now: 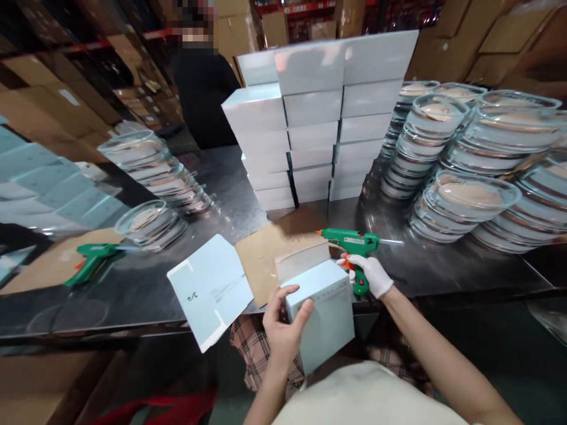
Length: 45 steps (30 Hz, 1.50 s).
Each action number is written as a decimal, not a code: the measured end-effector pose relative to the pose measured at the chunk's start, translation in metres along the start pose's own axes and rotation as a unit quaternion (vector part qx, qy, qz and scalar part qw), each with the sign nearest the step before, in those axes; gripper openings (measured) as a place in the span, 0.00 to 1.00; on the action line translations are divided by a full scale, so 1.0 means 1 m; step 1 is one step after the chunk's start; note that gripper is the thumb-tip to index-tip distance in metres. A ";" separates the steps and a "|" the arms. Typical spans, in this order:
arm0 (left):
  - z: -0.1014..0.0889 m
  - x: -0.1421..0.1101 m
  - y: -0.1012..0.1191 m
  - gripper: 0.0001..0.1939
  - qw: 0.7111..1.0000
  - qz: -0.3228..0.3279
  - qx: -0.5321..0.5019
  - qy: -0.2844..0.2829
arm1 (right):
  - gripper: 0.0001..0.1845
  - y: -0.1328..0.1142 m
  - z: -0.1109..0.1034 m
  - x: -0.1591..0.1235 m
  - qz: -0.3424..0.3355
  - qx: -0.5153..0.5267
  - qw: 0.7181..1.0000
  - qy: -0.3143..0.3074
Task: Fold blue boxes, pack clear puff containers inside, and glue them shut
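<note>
- Bench [142,301] of dark, shiny, scuffed metal across the middle of the frame, with blurred reflections.
- On it at centre, a brown cardboard sheet [257,254], partly behind the work.
- At lower centre, just in front of the bench edge, a pale blue box [325,319], tilted, with a white flap [305,261] raised at its far side.
- Around its near left corner, the bare left hand [283,321], thumb and fingers spread apart and gripping.
- Right of the box, the white-gloved right hand [372,274], curled closed round the handle of a green glue gun [349,239], nozzle toward the left.
- Left of centre, a flat printed card [212,289], overhanging the bench edge.
- Farther left, a second glue gun [91,262] on another cardboard sheet [44,262].
- Upper centre, a tall stack of white boxes [314,112]; at the left edge, more pale boxes [53,189].
- At right, crowded piles of round clear-rimmed dishes [460,200]; at left, smaller piles [155,162].
- Behind, upper left of centre, a person in black [201,94], among brown cartons [514,35] and red-beamed shelving [305,7].
</note>
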<state>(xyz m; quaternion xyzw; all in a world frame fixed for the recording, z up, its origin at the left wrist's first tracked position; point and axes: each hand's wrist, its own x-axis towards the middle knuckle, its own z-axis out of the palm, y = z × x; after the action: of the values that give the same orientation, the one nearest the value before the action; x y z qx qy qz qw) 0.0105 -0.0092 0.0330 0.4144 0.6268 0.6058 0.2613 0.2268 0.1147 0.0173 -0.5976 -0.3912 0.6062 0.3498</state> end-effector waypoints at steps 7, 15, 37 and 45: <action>-0.009 0.006 -0.001 0.17 0.998 0.001 -0.056 0.028 | 0.17 -0.019 -0.016 0.005 -0.063 -0.100 0.989 0.087; 0.004 0.008 -0.019 0.25 0.992 -0.038 -0.119 -0.030 | 0.33 -0.033 0.022 -0.016 -0.084 0.083 0.974 -0.193; -0.012 0.027 -0.019 0.17 0.962 0.125 -0.201 -0.138 | 0.30 -0.048 -0.005 -0.023 -0.476 -0.236 0.734 -0.423; -0.011 0.022 -0.024 0.17 0.963 0.096 -0.204 -0.145 | 0.30 -0.047 -0.005 -0.033 -0.421 -0.275 0.745 -0.439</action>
<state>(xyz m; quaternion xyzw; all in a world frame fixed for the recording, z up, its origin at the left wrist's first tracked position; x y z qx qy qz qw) -0.0151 0.0052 0.0150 0.4938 0.4024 0.6768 0.3690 0.2315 0.1061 0.0740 -0.1102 -0.8631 0.4591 0.1793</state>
